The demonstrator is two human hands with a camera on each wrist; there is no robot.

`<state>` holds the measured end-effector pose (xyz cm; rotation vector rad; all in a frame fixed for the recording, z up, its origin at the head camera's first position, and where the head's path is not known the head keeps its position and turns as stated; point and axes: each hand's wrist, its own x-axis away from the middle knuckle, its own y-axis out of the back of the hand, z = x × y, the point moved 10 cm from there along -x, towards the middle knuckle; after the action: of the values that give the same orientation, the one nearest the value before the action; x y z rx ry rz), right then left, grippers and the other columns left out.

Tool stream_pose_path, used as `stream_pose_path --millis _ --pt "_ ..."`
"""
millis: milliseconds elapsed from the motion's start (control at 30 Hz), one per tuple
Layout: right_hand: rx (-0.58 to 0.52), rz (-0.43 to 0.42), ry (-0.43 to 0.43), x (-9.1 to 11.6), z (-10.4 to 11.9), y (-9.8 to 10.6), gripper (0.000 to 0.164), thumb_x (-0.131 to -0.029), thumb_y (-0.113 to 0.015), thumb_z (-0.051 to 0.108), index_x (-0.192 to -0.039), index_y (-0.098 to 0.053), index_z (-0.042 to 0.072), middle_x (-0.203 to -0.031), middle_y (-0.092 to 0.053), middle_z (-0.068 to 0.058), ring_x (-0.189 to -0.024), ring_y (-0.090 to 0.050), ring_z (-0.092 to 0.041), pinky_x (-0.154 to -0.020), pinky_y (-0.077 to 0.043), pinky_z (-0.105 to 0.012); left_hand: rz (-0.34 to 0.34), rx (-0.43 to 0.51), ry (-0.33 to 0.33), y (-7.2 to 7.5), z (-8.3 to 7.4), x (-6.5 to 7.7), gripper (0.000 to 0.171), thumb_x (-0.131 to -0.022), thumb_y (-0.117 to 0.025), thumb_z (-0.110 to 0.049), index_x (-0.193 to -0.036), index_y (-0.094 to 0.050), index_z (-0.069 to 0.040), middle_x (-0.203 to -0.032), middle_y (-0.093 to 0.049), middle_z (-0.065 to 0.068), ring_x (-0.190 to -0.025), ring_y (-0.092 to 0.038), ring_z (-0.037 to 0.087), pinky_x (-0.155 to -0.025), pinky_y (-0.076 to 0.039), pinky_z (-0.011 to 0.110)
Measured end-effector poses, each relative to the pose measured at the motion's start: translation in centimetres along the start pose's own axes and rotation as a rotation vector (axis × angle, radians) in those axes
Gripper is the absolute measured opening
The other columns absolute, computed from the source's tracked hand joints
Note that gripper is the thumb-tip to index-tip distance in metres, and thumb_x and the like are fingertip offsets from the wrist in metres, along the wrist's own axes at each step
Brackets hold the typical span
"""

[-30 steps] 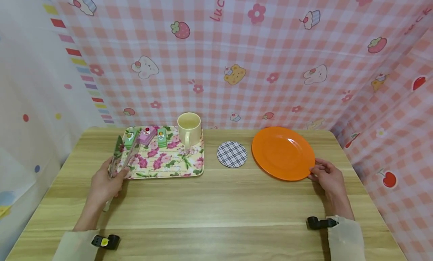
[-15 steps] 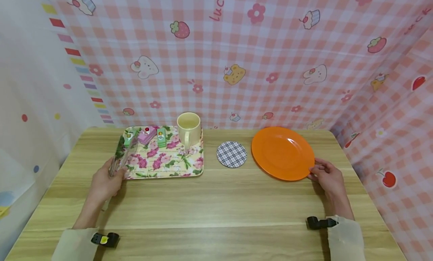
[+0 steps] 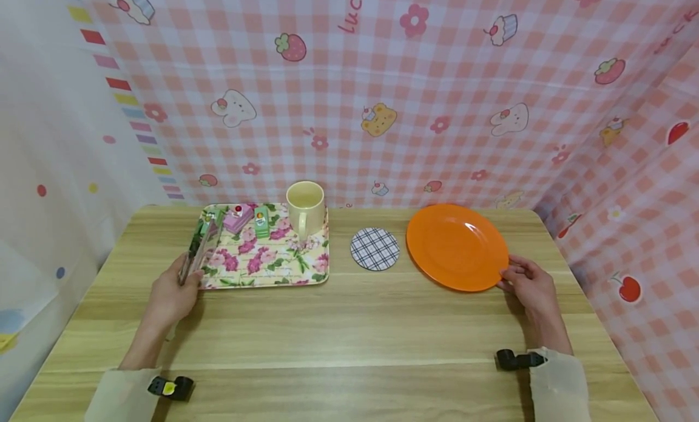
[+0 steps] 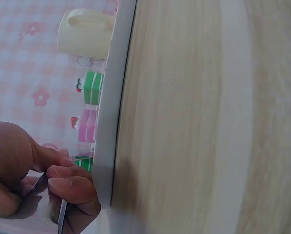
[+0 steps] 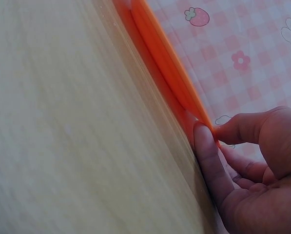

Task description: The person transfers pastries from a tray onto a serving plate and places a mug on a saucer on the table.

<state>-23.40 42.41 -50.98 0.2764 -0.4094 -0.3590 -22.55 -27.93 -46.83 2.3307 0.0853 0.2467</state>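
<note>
My left hand (image 3: 172, 293) holds metal tongs (image 3: 203, 250), their two arms reaching over the left part of a flowered tray (image 3: 284, 277). The tong ends overlap the leftmost green cake slice (image 3: 210, 218), which they partly hide. Beside it on the tray sit a pink cake slice (image 3: 238, 219) and another green cake slice (image 3: 261, 223). In the left wrist view, thumb and fingers (image 4: 69, 185) squeeze the tongs near the tray's corner. At the right, my right hand (image 3: 531, 288) pinches the rim of an orange plate (image 3: 457, 247), thumb above and fingers beneath.
A cream mug (image 3: 304, 209) stands at the tray's back right corner. Between tray and plate lies a round checked coaster (image 3: 374, 249). The wooden table (image 3: 349, 337) extends toward me, and a pink checked cloth (image 3: 338, 106) hangs behind its far edge.
The tongs' two arms have come closer together around the leftmost green cake slice as my left fingers squeeze. My right hand and the plate stay where they were.
</note>
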Motion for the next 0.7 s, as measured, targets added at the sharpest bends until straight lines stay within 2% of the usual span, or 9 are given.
stream_pose_path --millis 200,267,500,567,700 --pt "0.003 0.000 0.005 0.0 -0.1 0.0 0.056 -0.101 -0.060 0.007 -0.154 -0.042 0.005 -0.104 -0.056 0.005 -0.083 -0.064 -0.004 -0.077 -0.060 -0.019 -0.004 0.005 -0.025 0.3 -0.5 0.5 0.065 -0.110 -0.038 -0.028 -0.162 -0.013 0.003 -0.146 -0.035 0.049 -0.106 -0.051 0.048 -0.075 -0.046 0.040" --pt "0.006 0.000 0.008 0.0 -0.1 0.0 0.055 -0.101 -0.060 0.007 -0.153 -0.043 0.005 -0.104 -0.055 0.005 -0.083 -0.064 -0.004 -0.077 -0.059 -0.019 -0.014 0.003 -0.041 0.2 -0.6 0.6 0.065 -0.110 -0.039 -0.027 -0.162 -0.014 0.003 -0.146 -0.035 0.050 -0.106 -0.053 0.048 -0.075 -0.047 0.043" --pt "-0.050 0.000 0.015 -0.1 -0.3 0.0 0.053 -0.099 -0.062 0.006 -0.150 -0.045 0.004 -0.104 -0.058 0.003 -0.082 -0.064 -0.003 -0.076 -0.060 -0.020 -0.053 0.006 -0.090 0.3 -0.6 1.3 0.064 -0.110 -0.042 -0.028 -0.162 -0.019 0.000 -0.144 -0.041 0.048 -0.102 -0.055 0.046 -0.070 -0.046 0.034" --pt "-0.055 0.002 0.015 -0.1 -0.2 0.0 0.052 -0.099 -0.062 0.006 -0.149 -0.046 0.004 -0.104 -0.058 0.004 -0.082 -0.064 -0.004 -0.076 -0.060 -0.020 -0.062 0.018 -0.095 0.3 -0.6 1.4 0.063 -0.110 -0.043 -0.028 -0.162 -0.020 -0.001 -0.145 -0.041 0.046 -0.106 -0.055 0.046 -0.072 -0.048 0.037" --pt "-0.044 0.001 0.011 -0.1 -0.1 0.0 0.053 -0.100 -0.061 0.006 -0.150 -0.045 0.005 -0.102 -0.057 0.006 -0.083 -0.064 -0.004 -0.077 -0.060 -0.020 -0.069 0.056 -0.089 0.3 -0.8 1.9 0.063 -0.110 -0.043 -0.028 -0.163 -0.020 -0.003 -0.147 -0.039 0.046 -0.106 -0.054 0.045 -0.067 -0.048 0.036"
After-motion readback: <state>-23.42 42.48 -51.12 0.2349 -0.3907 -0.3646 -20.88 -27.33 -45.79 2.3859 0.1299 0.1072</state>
